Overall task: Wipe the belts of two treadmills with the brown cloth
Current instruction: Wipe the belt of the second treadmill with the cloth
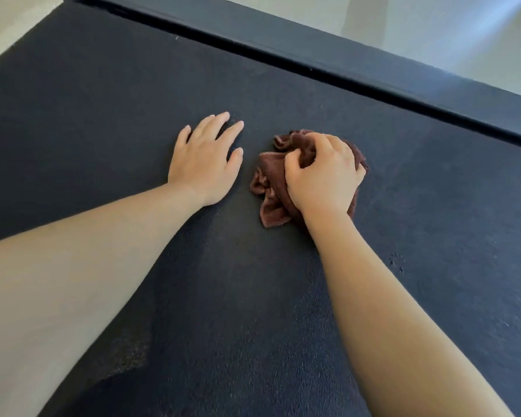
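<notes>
my right hand (322,173) is clenched on the crumpled brown terry cloth (271,188), bunched beneath my palm and pressed onto the dark textured treadmill belt (283,296) near its middle. my left hand (206,164) lies flat with fingers spread, just beside the cloth at nine o'clock. the black side rail (313,58) runs from eleven to three o'clock, so i judge the next stroke goes along it.

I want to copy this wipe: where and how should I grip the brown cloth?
Grip the bunched top of the brown cloth, coming down from above, as the right hand does. It lies crumpled on the belt, so raised folds give fingers purchase; its edges lie flat.
</notes>
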